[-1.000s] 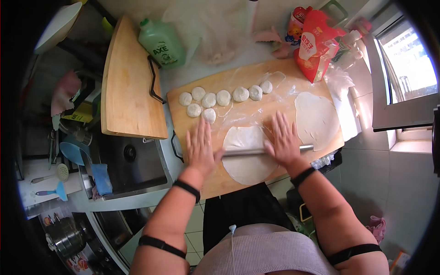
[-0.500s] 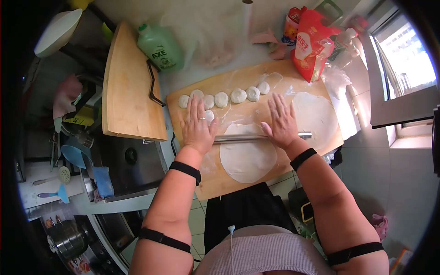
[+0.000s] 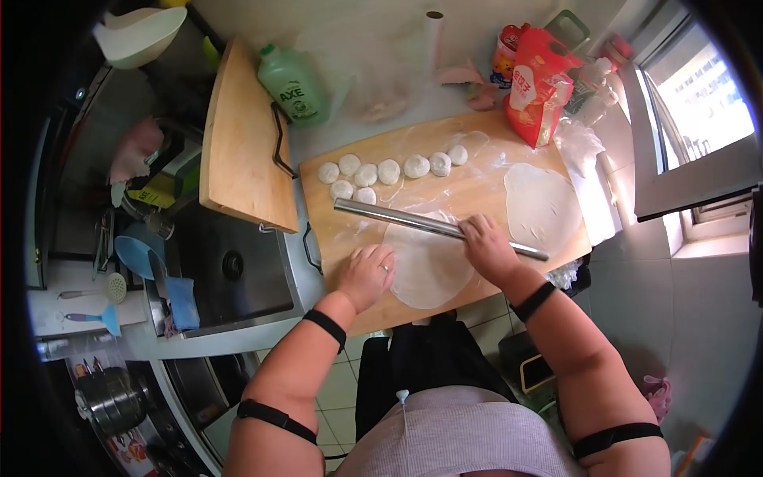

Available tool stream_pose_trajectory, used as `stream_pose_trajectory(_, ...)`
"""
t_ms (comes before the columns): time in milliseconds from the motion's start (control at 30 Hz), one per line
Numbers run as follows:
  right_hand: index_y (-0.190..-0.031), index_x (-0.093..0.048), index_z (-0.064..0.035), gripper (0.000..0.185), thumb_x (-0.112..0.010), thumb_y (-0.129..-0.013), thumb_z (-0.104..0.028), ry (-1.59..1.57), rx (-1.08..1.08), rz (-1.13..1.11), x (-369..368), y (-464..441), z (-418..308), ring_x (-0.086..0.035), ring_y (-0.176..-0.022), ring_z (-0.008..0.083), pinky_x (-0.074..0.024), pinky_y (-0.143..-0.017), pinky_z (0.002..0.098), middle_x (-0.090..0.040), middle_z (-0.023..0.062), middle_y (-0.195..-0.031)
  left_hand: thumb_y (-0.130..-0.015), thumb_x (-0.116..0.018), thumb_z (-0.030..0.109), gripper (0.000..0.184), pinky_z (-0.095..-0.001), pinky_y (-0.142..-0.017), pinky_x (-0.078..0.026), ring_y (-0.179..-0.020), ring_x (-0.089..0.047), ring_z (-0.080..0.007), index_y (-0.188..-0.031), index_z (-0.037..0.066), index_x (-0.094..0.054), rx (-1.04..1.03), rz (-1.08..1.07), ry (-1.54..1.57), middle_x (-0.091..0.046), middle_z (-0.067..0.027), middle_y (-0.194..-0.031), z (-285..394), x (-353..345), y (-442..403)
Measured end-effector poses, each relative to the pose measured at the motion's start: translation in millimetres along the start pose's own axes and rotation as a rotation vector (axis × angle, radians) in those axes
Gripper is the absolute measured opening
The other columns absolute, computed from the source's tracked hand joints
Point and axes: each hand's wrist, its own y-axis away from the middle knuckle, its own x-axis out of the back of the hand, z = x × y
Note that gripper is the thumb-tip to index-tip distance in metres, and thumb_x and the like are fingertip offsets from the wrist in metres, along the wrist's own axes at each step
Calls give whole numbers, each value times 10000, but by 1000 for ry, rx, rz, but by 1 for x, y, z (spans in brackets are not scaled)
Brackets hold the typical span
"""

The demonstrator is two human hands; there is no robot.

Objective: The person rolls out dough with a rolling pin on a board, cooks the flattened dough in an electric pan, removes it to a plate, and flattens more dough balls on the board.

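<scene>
A silver metal rolling pin (image 3: pixel 413 222) lies slanted over the far part of a flat dough sheet (image 3: pixel 429 274). My right hand (image 3: pixel 486 245) has its fingers wrapped around the pin, right of its middle. At the sheet's left edge is my left hand (image 3: pixel 368 277), its fingers curled together; what it pinches, if anything, is hidden. Several floured dough pieces (image 3: pixel 389 171) rest in rows on the wooden board (image 3: pixel 342 242). Another thin dough sheet (image 3: pixel 543 208) lies flat at the board's right side.
An upright wooden board (image 3: pixel 246 143) with a black handle stands left, beside a green bottle (image 3: pixel 294 89). A red bag (image 3: pixel 538 91) stands behind the board's right corner. The sink (image 3: pixel 230 294) is at the left, an open window (image 3: pixel 699 95) at the right.
The pin has gone from roughly level to slanted. My right hand has closed around it. My left hand has left the pin, moved nearer to me and curled its fingers at the sheet's edge.
</scene>
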Motion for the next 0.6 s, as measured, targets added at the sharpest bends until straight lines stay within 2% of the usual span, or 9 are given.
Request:
stream_pose_trajectory(33,-1085,-603,12,322,-545,-783,-81,-32,-32,29,12,9,-9,-519,-984,273,-447,-874,358,-562,130,-999,-765,-667,169,303,-420,-890,-424,-1051,-537,-284,-1052,90,-611,7,4,-2,-561,-58,-1141,7,1,8)
stream_pose_trajectory(100,-1084,-605,8,322,-552,-780,-85,-71,-53,-10,17,35,-20,-520,-973,274,-447,-867,358,-562,126,-997,-767,-660,158,361,-422,-907,-420,-1082,-521,-298,-1111,70,-595,236,-40,7,-540,-90,-1175,34,1,31)
stream_pose_trajectory(167,-1082,-607,4,323,-559,-777,-90,-114,-68,-52,16,57,-33,-522,-963,275,-447,-860,359,-561,121,-995,-778,-653,172,387,-427,-929,-408,-1089,-514,-311,-1143,64,-585,286,20,44,-529,-103,-1182,67,2,54)
stream_pose_trajectory(233,-1082,-610,-11,320,-567,-776,-97,-44,63,-217,13,74,-46,-528,-934,272,-448,-844,358,-560,106,-989,-788,-645,185,414,-433,-952,-396,-1096,-507,-323,-1176,59,-574,333,77,83,-518,-117,-1188,81,11,66)
stream_pose_trajectory(400,-1101,-593,-30,385,-612,-718,-68,-176,62,-221,-6,84,-65,-534,-927,289,-447,-863,397,-550,111,-995,-792,-644,185,553,-503,-1033,-323,-1239,-432,-350,-1299,41,-477,386,275,24,-436,-175,-1340,65,21,77)
stream_pose_trajectory(433,-1118,-594,-46,401,-616,-718,-78,-161,61,-231,-6,81,-67,-538,-948,294,-442,-882,400,-555,104,-1017,-811,-645,244,636,-524,-1083,-265,-1331,-368,-343,-1367,43,-412,409,142,-66,-371,-166,-1441,63,20,78)
stream_pose_trajectory(500,-1134,-594,-62,417,-619,-719,-87,-144,53,-244,-8,75,-68,-543,-970,299,-437,-901,403,-560,96,-1039,-820,-640,288,673,-528,-1102,-236,-1365,-329,-328,-1392,41,-385,382,58,-109,-336,-156,-1476,55,14,78)
stream_pose_trajectory(567,-1240,-561,-89,461,-599,-787,-171,-79,81,-86,-11,61,-64,-512,-1150,297,-403,-954,446,-562,107,-1143,-840,-620,396,774,-548,-1135,-158,-1428,-238,-293,-1450,37,-305,349,-16,-166,-252,-120,-1545,43,6,72)
stream_pose_trajectory(600,-1288,-529,-96,513,-603,-800,-234,-20,56,-127,-11,51,-63,-449,-1238,307,-360,-1000,489,-518,131,-1246,-840,-620,396,774,-548,-1135,-158,-1428,-238,-293,-1450,37,-305,348,-21,-159,-252,-120,-1545,35,7,59)
